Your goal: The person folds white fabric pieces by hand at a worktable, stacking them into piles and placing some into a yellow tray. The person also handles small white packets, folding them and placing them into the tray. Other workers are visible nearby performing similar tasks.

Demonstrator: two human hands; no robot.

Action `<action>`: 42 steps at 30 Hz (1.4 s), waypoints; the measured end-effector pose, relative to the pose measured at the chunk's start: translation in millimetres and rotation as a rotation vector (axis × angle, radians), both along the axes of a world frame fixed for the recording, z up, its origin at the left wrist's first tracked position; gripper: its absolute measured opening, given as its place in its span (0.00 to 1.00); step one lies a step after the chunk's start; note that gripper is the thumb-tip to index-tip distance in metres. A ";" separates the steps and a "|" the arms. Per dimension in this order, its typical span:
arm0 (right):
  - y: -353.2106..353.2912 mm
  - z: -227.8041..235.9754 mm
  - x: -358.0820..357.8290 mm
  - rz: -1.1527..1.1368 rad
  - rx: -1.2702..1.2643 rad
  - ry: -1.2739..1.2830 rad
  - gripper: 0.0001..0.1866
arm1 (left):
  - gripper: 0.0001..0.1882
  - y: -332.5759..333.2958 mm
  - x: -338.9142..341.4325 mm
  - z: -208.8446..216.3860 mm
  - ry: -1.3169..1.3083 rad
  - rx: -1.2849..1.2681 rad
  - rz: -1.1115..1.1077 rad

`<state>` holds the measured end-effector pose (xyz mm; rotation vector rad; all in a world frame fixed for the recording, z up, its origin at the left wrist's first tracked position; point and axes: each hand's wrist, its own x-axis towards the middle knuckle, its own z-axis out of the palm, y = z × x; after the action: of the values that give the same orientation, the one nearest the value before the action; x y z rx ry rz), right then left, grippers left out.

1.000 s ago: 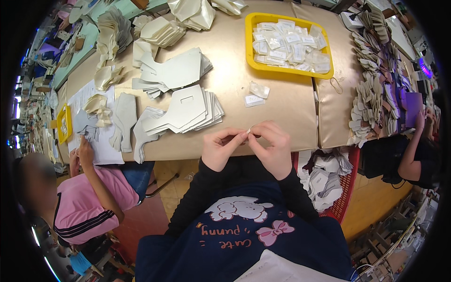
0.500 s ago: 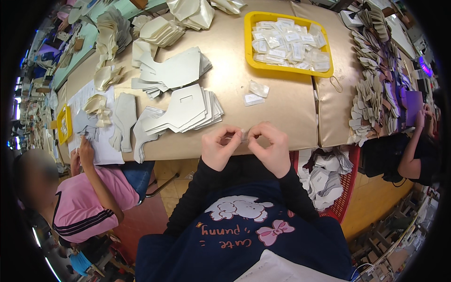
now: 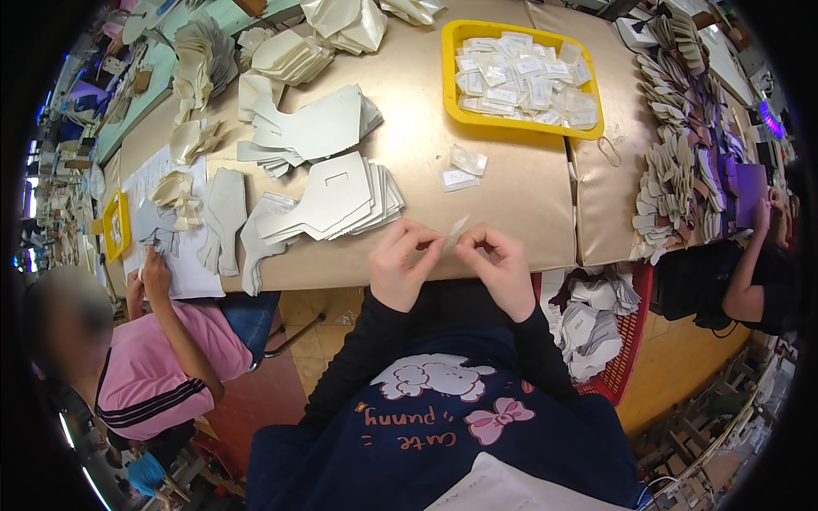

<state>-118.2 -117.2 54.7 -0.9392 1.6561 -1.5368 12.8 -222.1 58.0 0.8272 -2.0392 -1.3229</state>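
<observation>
Close to the table's near edge, a small clear plastic packet (image 3: 457,226) sits between the fingertips of both hands, its upper corner sticking up. My left hand (image 3: 399,266) pinches it from one side with thumb and forefinger. From the other side my right hand (image 3: 501,271) does the same, fingers curled. Much of the packet is hidden by the fingers. Beyond the hands lie two more small packets, a clear one (image 3: 468,160) and one with a white label (image 3: 458,180). A yellow tray (image 3: 520,126) farther off holds many labelled packets.
Stacks of off-white cut pieces (image 3: 341,200) cover the table left of my hands. A red basket (image 3: 626,341) of pieces stands below the table's right side. One person in a pink shirt (image 3: 170,370) works at left; another person's arm (image 3: 745,277) shows at right.
My hands have shifted slightly right, and their fingertips are a little farther apart. More of the clear packet now shows, rising above the fingers.
</observation>
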 end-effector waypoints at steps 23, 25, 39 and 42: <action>-1.7 -12.9 20.8 -0.231 0.038 -0.350 0.08 | 0.08 10.2 -11.6 0.7 0.005 -0.234 0.099; -2.6 -20.8 21.6 -0.237 -0.008 -0.415 0.08 | 0.08 11.7 -12.0 1.3 0.014 -0.232 0.108; 1.3 -6.8 22.5 -0.225 -0.007 -0.461 0.09 | 0.11 23.6 -18.9 2.7 0.059 -0.446 0.205; -1.8 -2.8 24.6 -0.280 -0.052 -0.417 0.07 | 0.10 24.3 -16.7 6.0 0.046 -0.437 0.200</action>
<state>-93.6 -119.0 51.9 -0.3806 1.4899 -1.8213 -3.9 -197.8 64.1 0.7642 -2.0404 -0.7408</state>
